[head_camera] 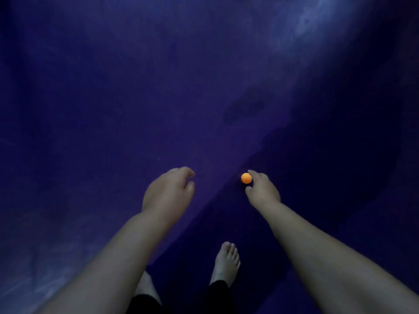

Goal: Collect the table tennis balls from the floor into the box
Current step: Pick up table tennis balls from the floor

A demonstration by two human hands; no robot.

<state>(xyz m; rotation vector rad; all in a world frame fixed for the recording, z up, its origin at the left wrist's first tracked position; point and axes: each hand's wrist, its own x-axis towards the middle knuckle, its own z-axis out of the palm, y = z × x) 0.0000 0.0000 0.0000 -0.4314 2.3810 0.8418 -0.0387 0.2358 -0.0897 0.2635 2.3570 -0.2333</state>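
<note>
One orange table tennis ball (246,178) lies on the dark blue floor (158,98). My right hand (263,189) reaches down to it, index fingertip just above the ball and thumb tip just below it, with the fingers apart around it. I cannot tell whether they touch it. My left hand (169,191) hangs to the left of the ball, a hand's width away, its back toward the camera and its fingers loosely curled with nothing visible in them. Its palm is hidden. No box is in view.
My two bare feet stand at the bottom, the right foot (226,261) just below and behind the ball, the left foot (145,284) partly hidden by my forearm. A shadow edge runs diagonally across the floor. The scene is dim.
</note>
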